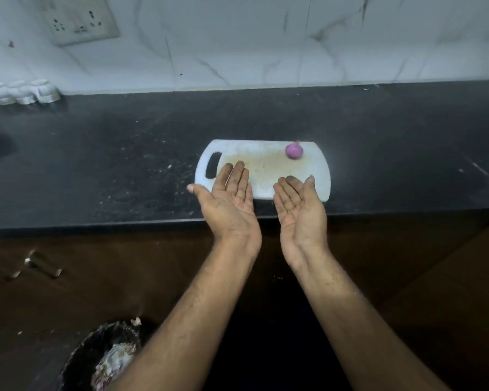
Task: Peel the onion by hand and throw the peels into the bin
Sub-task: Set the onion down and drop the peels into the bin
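Note:
A small purple onion (294, 150) lies on the far right part of a white cutting board (266, 165) on the dark counter. My left hand (229, 201) is held palm up over the board's near left corner, fingers stretched out and holding nothing. My right hand (299, 210) is palm up over the board's near right edge, also with nothing in it. Both hands are apart from the onion. A dark bin (96, 359) stands on the floor at the lower left, with onion peels (113, 359) and other scraps visible inside; my left forearm hides part of it.
The black counter (124, 165) runs across the view, its front edge just below my palms. Three white jars (23, 91) stand at the back left by the marble wall. A wall socket (79, 21) is above them. Brown cabinet fronts with metal handles (37, 266) are below.

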A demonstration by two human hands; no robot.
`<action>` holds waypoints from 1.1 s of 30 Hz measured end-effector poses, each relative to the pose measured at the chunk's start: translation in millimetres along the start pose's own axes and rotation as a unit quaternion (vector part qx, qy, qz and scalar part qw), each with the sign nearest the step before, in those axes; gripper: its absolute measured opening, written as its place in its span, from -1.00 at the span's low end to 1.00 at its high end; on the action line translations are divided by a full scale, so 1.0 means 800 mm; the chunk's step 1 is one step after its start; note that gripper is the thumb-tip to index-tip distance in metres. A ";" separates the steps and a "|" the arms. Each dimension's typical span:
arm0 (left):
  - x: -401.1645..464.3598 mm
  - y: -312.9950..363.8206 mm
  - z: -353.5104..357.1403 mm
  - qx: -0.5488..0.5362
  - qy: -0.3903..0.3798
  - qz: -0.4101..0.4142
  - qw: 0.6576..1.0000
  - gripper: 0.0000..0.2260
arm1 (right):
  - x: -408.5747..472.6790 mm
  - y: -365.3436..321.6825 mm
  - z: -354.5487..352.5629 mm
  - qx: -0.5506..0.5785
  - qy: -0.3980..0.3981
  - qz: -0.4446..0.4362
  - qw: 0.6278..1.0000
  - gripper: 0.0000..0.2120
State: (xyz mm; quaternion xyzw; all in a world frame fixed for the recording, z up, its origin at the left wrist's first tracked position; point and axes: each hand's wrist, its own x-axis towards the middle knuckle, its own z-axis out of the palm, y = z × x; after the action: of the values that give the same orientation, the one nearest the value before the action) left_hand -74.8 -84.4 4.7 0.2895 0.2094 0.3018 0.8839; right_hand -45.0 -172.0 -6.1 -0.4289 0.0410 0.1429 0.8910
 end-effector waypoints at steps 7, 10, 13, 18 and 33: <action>0.043 -0.004 0.034 0.023 -0.016 -0.019 0.999 -0.16 | 0.041 -0.040 0.008 0.021 0.044 -0.029 0.998 -0.60; 0.063 -0.007 0.045 0.038 -0.023 -0.037 0.998 -0.16 | 0.060 -0.051 0.011 -0.002 0.055 -0.045 0.998 -0.65; 0.084 -0.010 0.047 0.045 -0.022 -0.046 0.998 -0.17 | 0.080 -0.057 0.010 -0.041 0.075 -0.062 0.994 -0.72; 0.113 -0.012 0.038 0.080 -0.018 -0.045 0.996 -0.23 | 0.110 -0.050 0.002 -0.185 0.106 -0.098 0.972 -0.70; 0.148 0.018 0.045 0.239 0.010 -0.059 0.969 -0.47 | 0.172 -0.051 0.021 -0.657 -0.086 -0.193 0.724 -0.64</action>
State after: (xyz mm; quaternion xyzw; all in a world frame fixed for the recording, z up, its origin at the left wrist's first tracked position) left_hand 25.4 -11.2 17.5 0.4765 0.3007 0.1933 0.8032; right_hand 97.3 -152.8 8.0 -0.8914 -0.2240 -0.0043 0.3940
